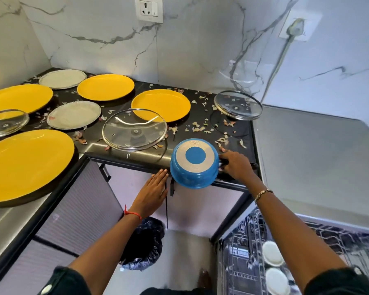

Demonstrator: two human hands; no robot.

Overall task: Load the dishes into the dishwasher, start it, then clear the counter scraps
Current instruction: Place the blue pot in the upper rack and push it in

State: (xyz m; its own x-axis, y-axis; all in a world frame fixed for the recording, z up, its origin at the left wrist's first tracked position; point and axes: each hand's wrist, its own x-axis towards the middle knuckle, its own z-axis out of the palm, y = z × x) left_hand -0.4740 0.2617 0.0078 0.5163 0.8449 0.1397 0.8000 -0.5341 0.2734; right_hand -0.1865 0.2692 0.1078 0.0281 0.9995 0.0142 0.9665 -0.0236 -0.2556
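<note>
Dark counter (144,86): right hand (235,167) grips the blue pot (193,177), covering its handle

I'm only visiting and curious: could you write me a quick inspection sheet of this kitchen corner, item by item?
Surface: black counter, strewn with scraps.
Job's things: four yellow plates, two steel plates and three glass lids lie on the counter; a blue pot is held at the front edge, base towards the camera.
Clutter: peel scraps, thickest on the right side.
Hands: right hand grips the blue pot's handle; left hand is open, fingers straight, below the counter edge.
Cables: one cable hangs from a plug on the right wall; the wall socket is empty.
Surroundings: marble wall, open dishwasher rack holding white dishes, lined bin.
</note>
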